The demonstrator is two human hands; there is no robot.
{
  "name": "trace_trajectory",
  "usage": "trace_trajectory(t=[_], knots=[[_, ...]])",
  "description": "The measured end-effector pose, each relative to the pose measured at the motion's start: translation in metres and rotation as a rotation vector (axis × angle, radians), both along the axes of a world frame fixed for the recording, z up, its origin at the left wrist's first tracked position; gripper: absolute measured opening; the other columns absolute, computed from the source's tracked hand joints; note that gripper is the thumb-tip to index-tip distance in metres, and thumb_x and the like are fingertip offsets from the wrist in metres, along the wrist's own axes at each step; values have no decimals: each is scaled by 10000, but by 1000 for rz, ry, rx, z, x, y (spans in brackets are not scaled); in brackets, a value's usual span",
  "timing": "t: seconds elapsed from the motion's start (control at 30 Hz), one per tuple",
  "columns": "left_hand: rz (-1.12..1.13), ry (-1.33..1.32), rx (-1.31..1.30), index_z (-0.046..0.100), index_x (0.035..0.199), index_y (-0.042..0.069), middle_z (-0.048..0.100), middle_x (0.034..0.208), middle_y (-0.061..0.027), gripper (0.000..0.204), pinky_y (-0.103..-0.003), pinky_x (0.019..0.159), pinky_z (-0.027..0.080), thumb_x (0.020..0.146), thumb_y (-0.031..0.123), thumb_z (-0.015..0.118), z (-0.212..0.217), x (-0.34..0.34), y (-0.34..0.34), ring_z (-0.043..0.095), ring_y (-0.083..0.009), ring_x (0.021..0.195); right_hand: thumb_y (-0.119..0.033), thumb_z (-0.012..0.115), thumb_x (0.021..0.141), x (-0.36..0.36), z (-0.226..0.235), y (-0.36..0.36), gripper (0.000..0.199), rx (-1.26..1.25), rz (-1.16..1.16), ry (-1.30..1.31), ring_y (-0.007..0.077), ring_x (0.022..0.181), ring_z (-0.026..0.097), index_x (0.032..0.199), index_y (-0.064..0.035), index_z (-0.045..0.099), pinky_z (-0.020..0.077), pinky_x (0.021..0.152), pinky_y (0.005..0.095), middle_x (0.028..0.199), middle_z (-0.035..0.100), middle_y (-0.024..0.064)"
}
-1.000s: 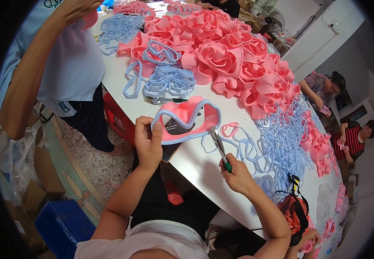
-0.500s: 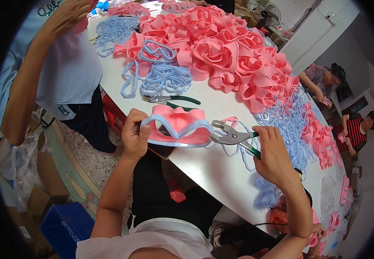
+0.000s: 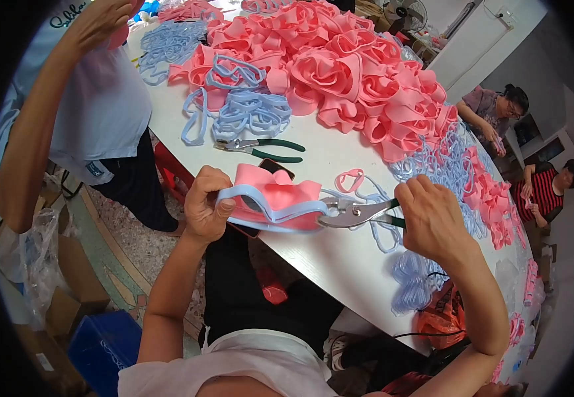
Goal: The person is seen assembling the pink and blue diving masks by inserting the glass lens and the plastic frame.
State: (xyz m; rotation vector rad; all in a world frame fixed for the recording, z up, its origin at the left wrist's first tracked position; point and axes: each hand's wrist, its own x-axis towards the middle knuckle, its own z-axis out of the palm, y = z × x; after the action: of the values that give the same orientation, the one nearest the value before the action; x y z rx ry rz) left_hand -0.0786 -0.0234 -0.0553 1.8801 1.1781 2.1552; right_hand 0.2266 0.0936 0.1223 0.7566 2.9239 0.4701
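My left hand (image 3: 207, 206) is closed on the left end of a pink, soft, mask-shaped piece (image 3: 287, 191). A light blue rim (image 3: 291, 213), curved like a goggle frame, runs along its near side. My right hand (image 3: 436, 217) grips the dark green handles of slip-joint pliers (image 3: 357, 214). The pliers' jaws are at the right end of the blue rim; whether they pinch it I cannot tell. A second pair of green-handled pliers (image 3: 268, 145) lies on the table beyond the piece. Behind the held pliers is a small pink loop (image 3: 350, 180).
Pink pieces (image 3: 326, 73) are heaped on the white table (image 3: 320, 264). Light blue frames (image 3: 250, 114) lie left of them, more blue strips (image 3: 426, 165) on the right. A dark phone-like object (image 3: 277, 169) sits behind the piece. A person (image 3: 101, 99) stands at left; others work at right.
My right hand and the pliers have turned and shifted slightly, the hand rising a little to the right. My left hand keeps its hold on the piece. The view has shifted slightly.
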Motion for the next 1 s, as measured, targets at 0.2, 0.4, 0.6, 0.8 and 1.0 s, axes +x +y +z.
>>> trace_trajectory(t=[0.2,0.4,0.6,0.8,1.0], knots=[[44,32,4,530,954,38,506,858,-56,273,-256,610,369,914,268,671,8,4,3,449,-140,722,-59,588,698,3,-14,-1,154,124,-17,52,267,775,573,842,-35,539,465,625,367,757,544,82],[70,77,-58,555,953,28,516,853,-48,259,-257,596,374,898,241,693,16,1,2,453,-138,707,-40,556,723,10,-6,-2,291,158,-44,211,294,923,533,1013,-14,546,416,784,392,933,545,125],[38,260,-92,577,955,24,542,820,-78,269,-276,546,394,846,207,741,39,9,1,490,-172,652,-86,560,766,-14,7,-11,310,350,121,124,262,979,527,1069,-23,539,400,818,370,1019,552,112],[-44,433,18,593,938,11,574,822,-116,301,-318,541,445,745,130,792,49,19,11,556,-227,677,-165,585,777,-31,15,-4,155,482,268,-17,184,917,533,889,-60,568,404,767,308,870,564,53],[18,412,40,598,924,16,570,814,-107,296,-311,528,440,736,129,797,46,25,9,546,-221,646,-183,578,791,-30,14,-6,113,554,260,-145,169,814,519,755,-87,531,384,712,297,739,515,13]])
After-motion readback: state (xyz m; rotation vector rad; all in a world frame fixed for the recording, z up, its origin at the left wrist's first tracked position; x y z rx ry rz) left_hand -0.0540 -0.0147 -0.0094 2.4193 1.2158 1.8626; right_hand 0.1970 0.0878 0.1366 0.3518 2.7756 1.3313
